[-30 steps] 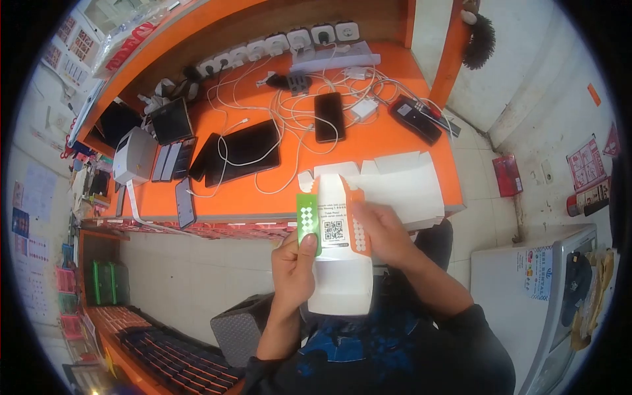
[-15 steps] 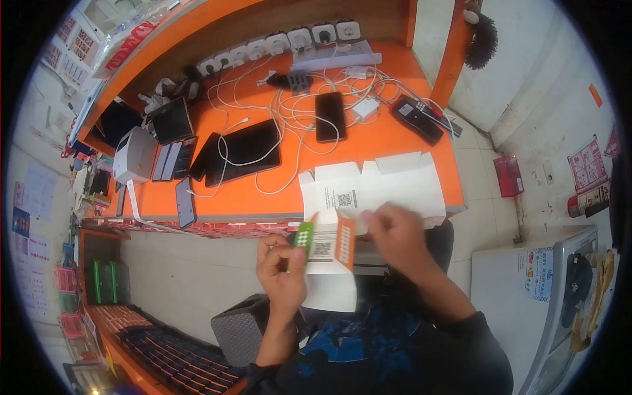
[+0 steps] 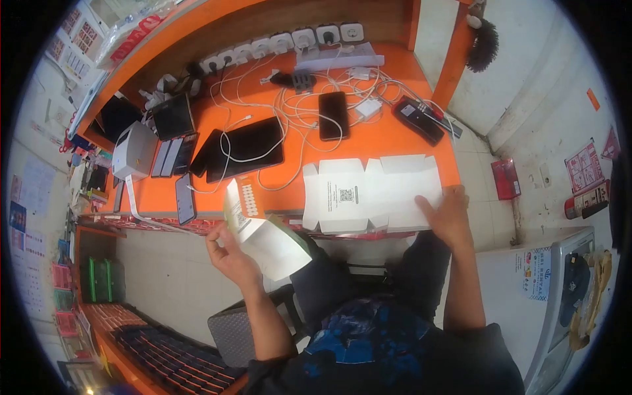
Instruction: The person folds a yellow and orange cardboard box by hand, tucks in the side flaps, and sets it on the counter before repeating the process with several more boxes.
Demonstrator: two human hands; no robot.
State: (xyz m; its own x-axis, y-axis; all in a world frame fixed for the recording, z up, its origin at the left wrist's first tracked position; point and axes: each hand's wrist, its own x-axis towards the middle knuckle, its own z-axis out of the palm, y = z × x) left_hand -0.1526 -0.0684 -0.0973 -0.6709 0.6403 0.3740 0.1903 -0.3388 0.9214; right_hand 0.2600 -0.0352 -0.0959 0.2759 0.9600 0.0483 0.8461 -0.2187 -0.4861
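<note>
My left hand (image 3: 232,258) pinches the edge of a folded card sheet (image 3: 271,238), orange and green on its printed parts and white elsewhere, tilted in front of the desk edge. An unfolded white box blank (image 3: 342,195) with a QR code lies flat at the desk's front edge. On the right end of this blank rests my right hand (image 3: 450,217), its thumb stretched over the card and its other fingers partly hidden at the card's edge.
Behind the blank are a black phone (image 3: 334,116), a tablet (image 3: 245,150), tangled white cables and a card terminal (image 3: 419,121). A white printer (image 3: 133,151) and several phones stand at the left. Sockets line the desk's back.
My left hand has moved left with the printed card. My right hand has gone right onto the end of the white blank, which now lies flatter and more fully in view.
</note>
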